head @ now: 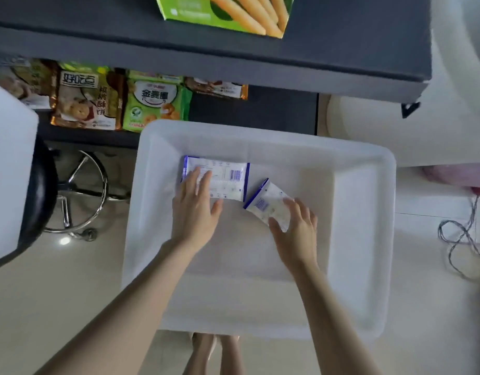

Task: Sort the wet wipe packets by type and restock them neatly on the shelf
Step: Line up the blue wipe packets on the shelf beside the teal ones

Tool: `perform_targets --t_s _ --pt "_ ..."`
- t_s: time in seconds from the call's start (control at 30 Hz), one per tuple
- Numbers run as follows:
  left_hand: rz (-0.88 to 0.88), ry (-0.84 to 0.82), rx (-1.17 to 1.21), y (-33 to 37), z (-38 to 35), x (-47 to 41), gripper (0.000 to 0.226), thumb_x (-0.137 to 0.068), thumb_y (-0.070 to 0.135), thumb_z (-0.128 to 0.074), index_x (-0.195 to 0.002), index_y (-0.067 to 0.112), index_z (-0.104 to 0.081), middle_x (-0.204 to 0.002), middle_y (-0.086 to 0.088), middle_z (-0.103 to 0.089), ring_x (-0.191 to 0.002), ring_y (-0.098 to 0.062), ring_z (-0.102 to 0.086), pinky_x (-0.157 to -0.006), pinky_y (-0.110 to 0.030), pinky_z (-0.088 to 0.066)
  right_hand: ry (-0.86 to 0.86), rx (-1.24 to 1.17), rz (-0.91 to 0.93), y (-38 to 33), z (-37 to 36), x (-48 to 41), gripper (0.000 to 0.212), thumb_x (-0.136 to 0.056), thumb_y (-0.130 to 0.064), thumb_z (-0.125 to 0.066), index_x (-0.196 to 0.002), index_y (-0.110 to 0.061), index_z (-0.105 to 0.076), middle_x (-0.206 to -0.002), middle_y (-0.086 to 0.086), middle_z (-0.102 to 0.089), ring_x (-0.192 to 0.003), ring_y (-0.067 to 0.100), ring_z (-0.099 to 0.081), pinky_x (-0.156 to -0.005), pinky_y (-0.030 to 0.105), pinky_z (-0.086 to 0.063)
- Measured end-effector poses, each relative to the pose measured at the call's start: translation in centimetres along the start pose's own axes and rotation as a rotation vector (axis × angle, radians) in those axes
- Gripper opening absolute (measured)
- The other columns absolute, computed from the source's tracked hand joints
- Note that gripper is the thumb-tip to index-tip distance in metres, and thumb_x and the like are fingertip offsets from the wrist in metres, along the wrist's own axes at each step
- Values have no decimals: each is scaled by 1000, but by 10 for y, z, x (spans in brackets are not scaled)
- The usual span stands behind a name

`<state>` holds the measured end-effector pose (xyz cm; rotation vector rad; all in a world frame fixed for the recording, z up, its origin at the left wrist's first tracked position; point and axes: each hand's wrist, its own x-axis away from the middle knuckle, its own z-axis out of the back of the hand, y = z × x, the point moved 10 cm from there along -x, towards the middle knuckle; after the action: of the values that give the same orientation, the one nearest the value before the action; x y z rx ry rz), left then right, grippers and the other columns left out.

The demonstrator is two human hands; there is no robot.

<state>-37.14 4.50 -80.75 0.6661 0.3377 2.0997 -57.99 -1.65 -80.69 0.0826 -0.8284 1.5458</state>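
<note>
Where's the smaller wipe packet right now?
In the head view, the smaller packet lies tilted in the white tub, right of the larger packet, held by the right hand.

Reaching forward and down with the left arm (130,299) and the right arm (333,315), both bare. Laying the left hand (195,209) flat, palm down, fingers straight and a little spread. Pinching a small packet (266,201) between thumb and fingers of the right hand (295,231).

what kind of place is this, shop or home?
Probably a small shop or stockroom: dark shelves stocked with biscuit packets, a snack box on top, and a white tub where the right hand grips the smaller wipe packet.
</note>
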Motion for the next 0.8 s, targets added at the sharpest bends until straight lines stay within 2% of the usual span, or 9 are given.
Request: perform_targets --t_s 0.13,0.23,0.33,0.4,0.47,0.57,0.63,0.73,0.8 --pt "-87 13 -100 -4 -18 -26 67 -91 25 -59 -147 4 -28 -153 -16 -29 -141 -34 -26 -108 -48 -26 13 97 -17 14 -19 -24 63 -84 -29 -67 -139 -17 -39 -142 5 -34 -127 29 -30 -107 36 -19" --pt "-68 8 -210 -14 -21 -34 75 -83 43 -67 -143 9 -37 -136 -15 -45 -121 -34 -42 -90 -41 -26 22 67 -131 29 -21 -32 64 -75 -36 -75 -128 -15 -46 -126 6 -41 -118 29 -36 -99 34 -26" --pt "-20 1 -286 -17 -17 -32 66 -68 58 -73 -109 10 -56 -104 -13 -54 -100 -31 -48 -74 -36 -19 -54 -43 -251 39 -27 -30 56 -72 -40 -78 -110 -10 -50 -114 6 -52 -104 27 -49 -80 32 -39" --pt "18 -51 -299 -19 -18 -24 58 -66 58 -74 -89 9 -53 -95 -12 -52 -94 -31 -48 -71 -35 -18 -110 -172 -309 41 -32 -21 46 -78 -36 -74 -105 -9 -49 -106 7 -58 -96 28 -54 -75 34 -44" --pt "121 -120 -138 -28 -22 -8 48 -71 45 -77 -81 11 -44 -92 -10 -50 -91 -32 -49 -69 -34 -25 -131 -254 -321 37 -30 -8 35 -83 -30 -68 -104 -8 -50 -100 6 -60 -95 29 -57 -75 34 -47" --pt "314 -135 213 -34 -11 26 37 -79 18 -71 -75 16 -34 -76 -3 -47 -72 -31 -46 -54 -31 -28 -138 -394 -310 23 -16 19 20 -85 -22 -67 -94 -10 -53 -90 2 -62 -88 24 -59 -69 30 -47" --pt "377 -85 375 -21 13 53 32 -79 15 -72 -81 13 -40 -72 2 -49 -67 -26 -49 -55 -31 -35 -135 -514 -303 8 -1 41 11 -84 -16 -67 -89 -10 -59 -85 1 -66 -85 25 -63 -69 32 -51" --pt "393 -23 676 17 66 96 35 -79 19 -75 -95 15 -45 -86 3 -64 -76 -19 -64 -61 -34 -50 -143 -638 -257 -26 32 78 9 -87 -12 -62 -94 -8 -63 -89 5 -71 -89 28 -67 -73 38 -54" --pt "394 20 867 42 108 121 37 -81 16 -74 -102 19 -43 -94 -1 -68 -80 -13 -67 -57 -23 -53 -156 -774 -210 -56 64 103 11 -90 -13 -60 -101 -9 -63 -94 6 -71 -90 27 -68 -74 40 -56"
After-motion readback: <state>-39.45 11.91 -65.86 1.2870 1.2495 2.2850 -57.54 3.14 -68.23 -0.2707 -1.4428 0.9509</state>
